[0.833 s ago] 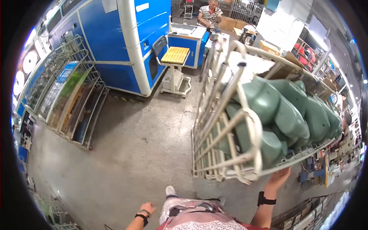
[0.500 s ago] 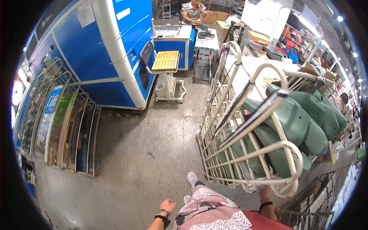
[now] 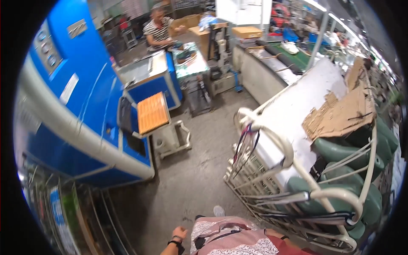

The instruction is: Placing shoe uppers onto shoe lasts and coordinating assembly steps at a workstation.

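Note:
My left hand (image 3: pixel 179 232) hangs beside my patterned apron (image 3: pixel 229 240), with a dark band on the wrist. Its fingers are curled in and no object shows in them. On the other side, my right hand (image 3: pixel 274 233) is low against the apron's edge, blurred and partly hidden, so its fingers cannot be made out. Closest to it is a cream metal cage cart (image 3: pixel 293 163) with rounded tube corners. Green moulded pieces (image 3: pixel 342 155) fill the cart, and a torn cardboard sheet (image 3: pixel 340 112) and a white sheet (image 3: pixel 293 114) lie over it.
A tall blue machine cabinet (image 3: pixel 91 91) stands left, above a wire rack of panels (image 3: pixel 63 216). Ahead are a stool-like stand with an orange slatted top (image 3: pixel 153 112), a blue-sided bench (image 3: pixel 148 87) and a seated person (image 3: pixel 158 29) beside shoes (image 3: pixel 185 55). A conveyor (image 3: pixel 280 57) runs behind the cart.
My view has turned right and moved forward. The slatted stand, bench and seated person now appear nearer and further left. More of the cart's top shows, and my right hand is less visible.

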